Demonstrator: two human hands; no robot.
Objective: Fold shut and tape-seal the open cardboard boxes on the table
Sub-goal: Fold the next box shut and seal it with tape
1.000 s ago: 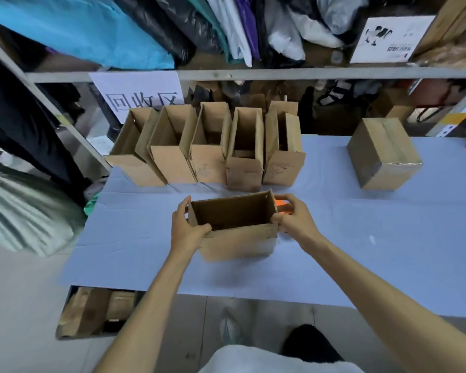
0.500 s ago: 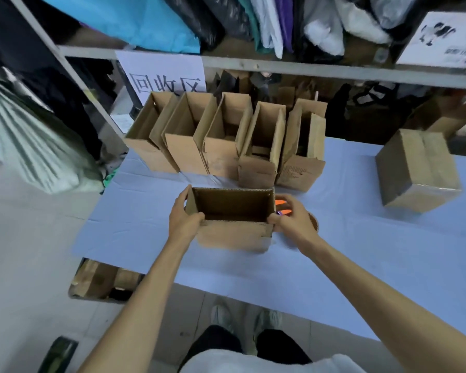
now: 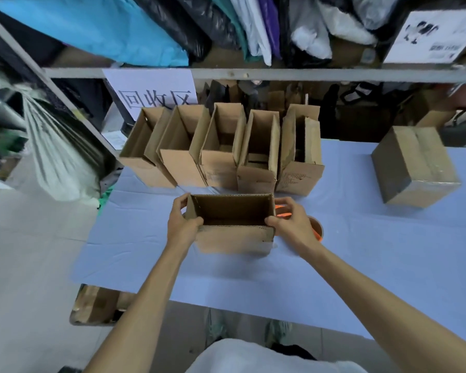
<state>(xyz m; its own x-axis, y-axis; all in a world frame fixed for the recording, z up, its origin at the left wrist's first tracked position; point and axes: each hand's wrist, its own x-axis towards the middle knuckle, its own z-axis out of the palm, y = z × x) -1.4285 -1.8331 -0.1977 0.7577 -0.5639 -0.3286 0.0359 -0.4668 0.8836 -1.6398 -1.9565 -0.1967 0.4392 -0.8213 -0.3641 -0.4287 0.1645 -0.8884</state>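
Row at the back: five open brown cardboard boxes (image 3: 218, 157) stand side by side on the far edge of the worktop (image 3: 361, 259), mouths up, long flaps upright.
Left grip (image 3: 182, 226): curled round the left end of the open box (image 3: 233, 239), thumb on its near corner.
Open box: in front of me at mid-worktop, long axis running left to right, mouth facing up; plain matte cardboard, fluted edge showing along the rim, inside dark.
Right grip (image 3: 293, 224): curled round the box's right end, thumb on the near corner.
Tape roll (image 3: 317, 231): orange, round, partly hidden behind my right grip.
Closed box (image 3: 414, 168): far right, boxy, well apart.
Worktop: smooth pale-blue sheet.
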